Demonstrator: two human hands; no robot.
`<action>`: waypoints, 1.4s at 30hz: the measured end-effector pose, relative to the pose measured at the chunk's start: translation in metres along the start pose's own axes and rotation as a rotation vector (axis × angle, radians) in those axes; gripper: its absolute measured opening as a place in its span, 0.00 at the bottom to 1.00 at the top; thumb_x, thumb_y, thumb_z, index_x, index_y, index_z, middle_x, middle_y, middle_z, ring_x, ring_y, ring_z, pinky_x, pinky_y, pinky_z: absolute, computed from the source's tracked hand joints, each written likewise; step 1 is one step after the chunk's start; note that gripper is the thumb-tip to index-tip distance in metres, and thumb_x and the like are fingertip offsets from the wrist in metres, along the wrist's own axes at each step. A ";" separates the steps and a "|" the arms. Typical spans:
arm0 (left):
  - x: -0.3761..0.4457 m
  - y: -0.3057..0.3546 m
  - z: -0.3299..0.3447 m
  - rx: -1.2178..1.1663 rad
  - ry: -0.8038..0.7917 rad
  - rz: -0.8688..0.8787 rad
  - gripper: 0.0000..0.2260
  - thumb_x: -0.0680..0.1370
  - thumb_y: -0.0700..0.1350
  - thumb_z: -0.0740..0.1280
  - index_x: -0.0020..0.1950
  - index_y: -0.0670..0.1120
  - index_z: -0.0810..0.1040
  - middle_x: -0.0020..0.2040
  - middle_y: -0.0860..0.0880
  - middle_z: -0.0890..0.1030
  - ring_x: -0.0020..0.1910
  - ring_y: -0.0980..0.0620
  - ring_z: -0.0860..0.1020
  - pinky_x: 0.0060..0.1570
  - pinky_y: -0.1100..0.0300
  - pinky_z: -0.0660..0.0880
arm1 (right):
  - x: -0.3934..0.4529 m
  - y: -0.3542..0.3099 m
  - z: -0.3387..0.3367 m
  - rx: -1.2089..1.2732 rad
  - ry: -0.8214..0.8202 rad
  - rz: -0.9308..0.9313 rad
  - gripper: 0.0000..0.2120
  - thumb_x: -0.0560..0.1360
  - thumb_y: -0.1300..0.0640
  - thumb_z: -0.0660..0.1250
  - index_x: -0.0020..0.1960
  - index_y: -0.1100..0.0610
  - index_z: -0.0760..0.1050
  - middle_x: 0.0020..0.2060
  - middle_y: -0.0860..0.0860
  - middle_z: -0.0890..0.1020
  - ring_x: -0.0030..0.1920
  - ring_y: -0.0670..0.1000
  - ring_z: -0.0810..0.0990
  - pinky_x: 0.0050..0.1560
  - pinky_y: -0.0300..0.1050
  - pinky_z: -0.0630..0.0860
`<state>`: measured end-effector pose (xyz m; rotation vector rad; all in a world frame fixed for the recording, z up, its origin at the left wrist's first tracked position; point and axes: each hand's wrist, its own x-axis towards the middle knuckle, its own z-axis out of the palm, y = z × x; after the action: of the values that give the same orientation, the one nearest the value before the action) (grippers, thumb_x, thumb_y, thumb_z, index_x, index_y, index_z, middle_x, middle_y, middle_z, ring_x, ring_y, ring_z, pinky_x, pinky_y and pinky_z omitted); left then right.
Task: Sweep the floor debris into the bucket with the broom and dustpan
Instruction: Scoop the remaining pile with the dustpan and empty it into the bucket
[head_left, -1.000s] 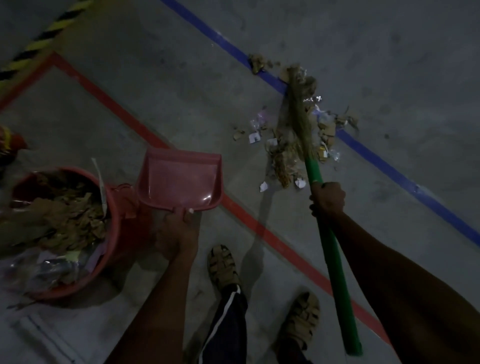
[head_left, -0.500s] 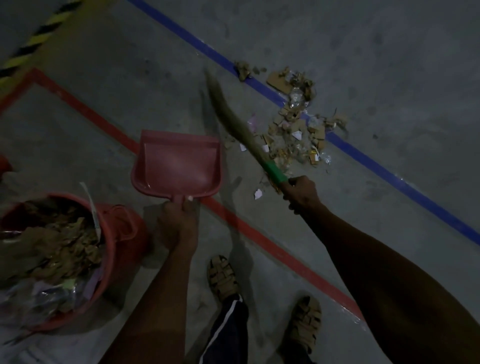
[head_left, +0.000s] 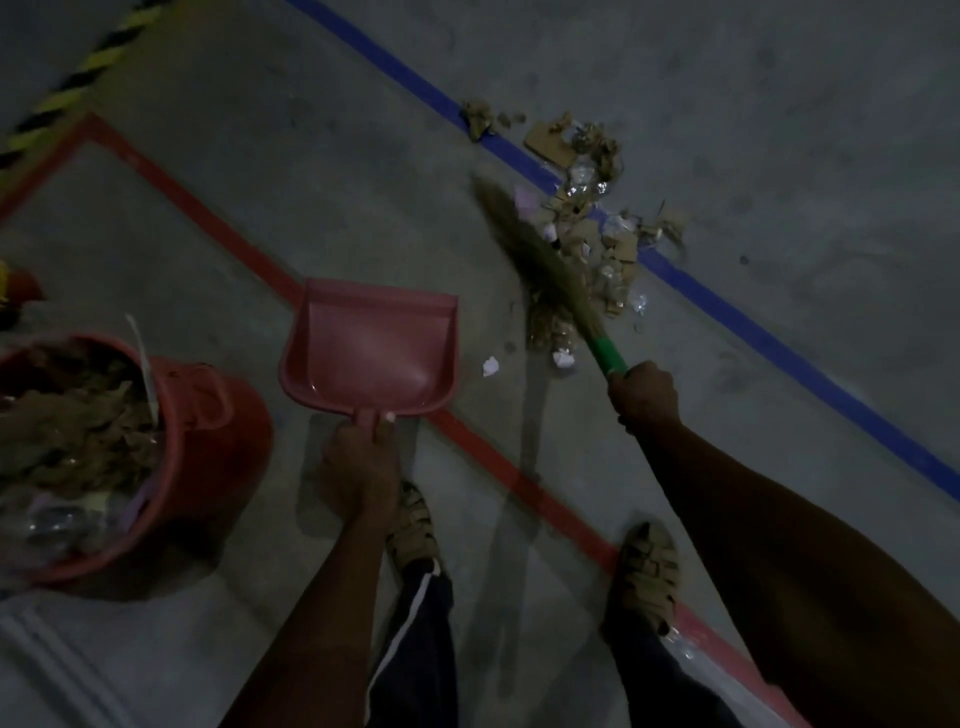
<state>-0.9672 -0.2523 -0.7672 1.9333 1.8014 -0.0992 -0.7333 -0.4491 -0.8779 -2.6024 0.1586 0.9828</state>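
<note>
Two hands busy: left hand (head_left: 361, 467) grips handle of pink dustpan (head_left: 371, 348), pan empty, mouth facing 12 o'clock. Right hand (head_left: 644, 397) clenched round green broom (head_left: 545, 260) handle, bristles angled to 11 o'clock over debris (head_left: 587, 244) pile lying across blue floor line (head_left: 727, 312). Red bucket (head_left: 208, 452) at 9 o'clock of pan, already w/ scraps inside, just beside red floor line (head_left: 234, 244).

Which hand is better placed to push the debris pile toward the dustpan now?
Right. The right hand grips the broom, whose bristles lie at the debris pile. The left hand holds the dustpan.
</note>
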 end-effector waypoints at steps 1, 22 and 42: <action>-0.015 0.003 0.008 -0.016 0.008 -0.025 0.22 0.80 0.56 0.66 0.54 0.35 0.78 0.53 0.33 0.79 0.53 0.34 0.78 0.44 0.52 0.67 | 0.008 0.011 -0.010 -0.024 0.012 -0.035 0.18 0.77 0.46 0.63 0.46 0.62 0.77 0.39 0.60 0.83 0.34 0.60 0.83 0.36 0.57 0.84; -0.170 0.033 0.109 -0.065 0.098 -0.289 0.23 0.79 0.58 0.65 0.54 0.36 0.78 0.53 0.34 0.80 0.53 0.34 0.78 0.43 0.50 0.68 | 0.016 0.163 -0.077 -0.471 -0.465 -0.321 0.15 0.81 0.50 0.64 0.57 0.61 0.81 0.31 0.53 0.78 0.24 0.47 0.76 0.22 0.37 0.70; -0.153 0.084 0.096 -0.121 0.104 -0.220 0.22 0.78 0.58 0.67 0.53 0.37 0.79 0.52 0.35 0.81 0.51 0.34 0.79 0.44 0.49 0.71 | 0.043 0.098 -0.139 -0.265 0.168 -0.342 0.14 0.81 0.47 0.63 0.52 0.58 0.77 0.38 0.54 0.78 0.35 0.53 0.77 0.33 0.44 0.70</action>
<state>-0.8805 -0.4314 -0.7684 1.6807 2.0351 0.0364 -0.6372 -0.5899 -0.8377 -2.8181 -0.3894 0.7039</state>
